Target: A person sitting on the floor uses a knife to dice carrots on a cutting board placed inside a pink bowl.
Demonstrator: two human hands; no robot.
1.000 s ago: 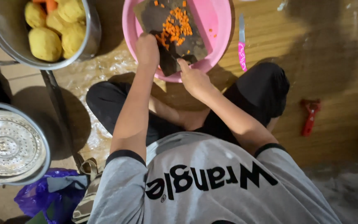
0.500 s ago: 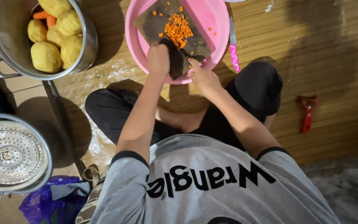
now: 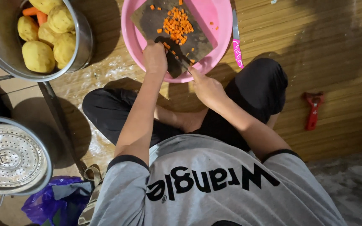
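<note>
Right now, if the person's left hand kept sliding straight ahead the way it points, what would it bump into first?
Probably the pile of diced carrot on the dark cutting board: the left hand points up the board toward it. Depth is hard to judge from above.

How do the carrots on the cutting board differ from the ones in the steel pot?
The carrots on the cutting board are diced into small orange cubes; the carrots in the steel pot are whole pieces. The diced ones lie scattered on the dark board inside the pink basin; the whole ones are tucked among yellow potatoes. Both are bright orange.
</note>
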